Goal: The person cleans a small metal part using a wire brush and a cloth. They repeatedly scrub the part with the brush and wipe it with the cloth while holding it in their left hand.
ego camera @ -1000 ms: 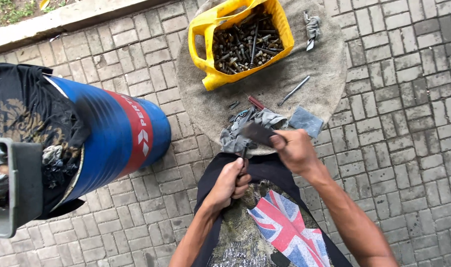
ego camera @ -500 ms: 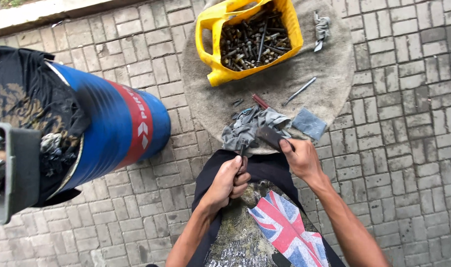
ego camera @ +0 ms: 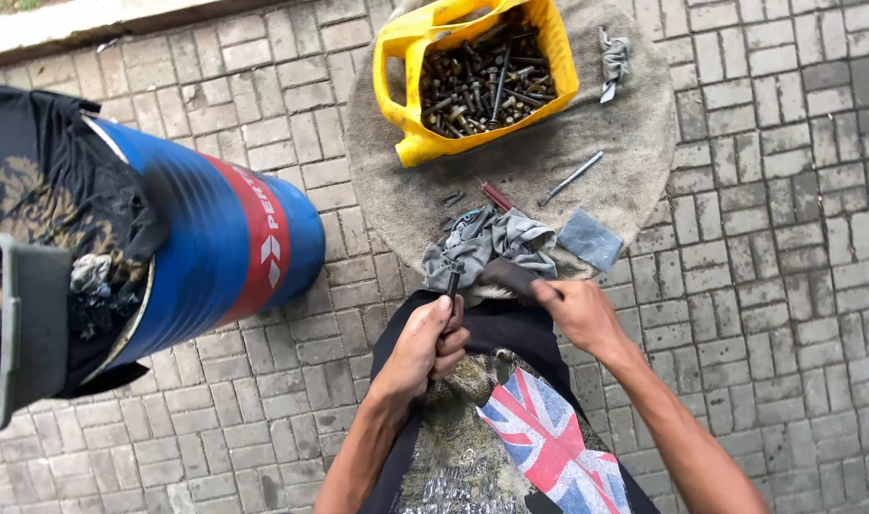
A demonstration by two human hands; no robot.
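My left hand [ego camera: 423, 345] is closed around a dark bolt [ego camera: 452, 283] that sticks up out of the fist. My right hand [ego camera: 580, 312] grips the handle of a dark wire brush [ego camera: 507, 276], whose head reaches toward the bolt. Both hands hover over a black printed cloth [ego camera: 496, 428] with a flag pattern on my lap. Just beyond them a grey rag [ego camera: 490, 240] lies on the edge of a round grey mat [ego camera: 634, 181].
A yellow cut-open jug [ego camera: 408, 57] full of rusty bolts stands on the mat, beside a loose bolt [ego camera: 570, 178], a red-handled tool [ego camera: 496, 197] and a grey sandpaper piece [ego camera: 590, 239]. A blue drum [ego camera: 216, 247] draped with dark cloth stands left on brick paving.
The right hand with the brush has slid down and right, away from the rag. My left hand keeps its hold on the bolt.
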